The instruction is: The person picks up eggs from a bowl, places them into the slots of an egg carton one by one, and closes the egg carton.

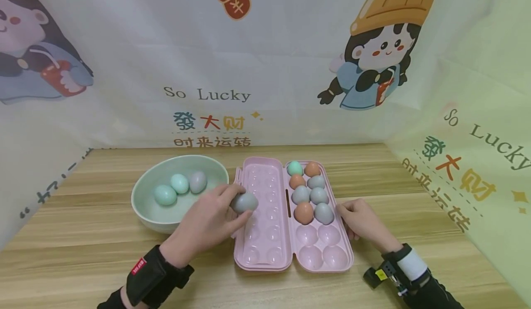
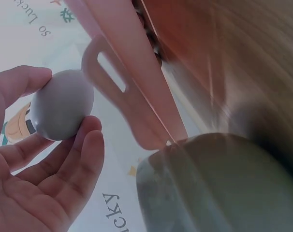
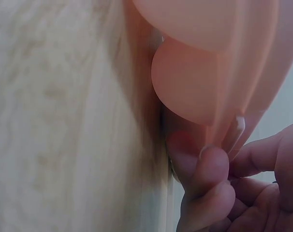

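Note:
My left hand point(image 1: 209, 217) pinches a grey-blue egg point(image 1: 244, 203) between thumb and fingers, above the lid side of an open pink egg box point(image 1: 265, 217). In the left wrist view the egg point(image 2: 63, 105) appears beside the box's pink latch tab point(image 2: 110, 82). At the box's right edge, my right hand point(image 1: 365, 224) grips the rim; the right wrist view has its fingers point(image 3: 212, 169) beneath the rim, thumb on the other side. Brown, grey-blue and green eggs fill the far cups of the tray half point(image 1: 304, 212). Several near cups point(image 1: 307, 234) are bare.
A pale green bowl point(image 1: 143, 212) stands left of the box and holds two mint eggs point(image 1: 166, 195) and a greyish one point(image 1: 198, 181). All of it rests on a wood-grain table point(image 1: 373, 175). A printed cloth point(image 1: 290, 69) hangs behind and at both sides.

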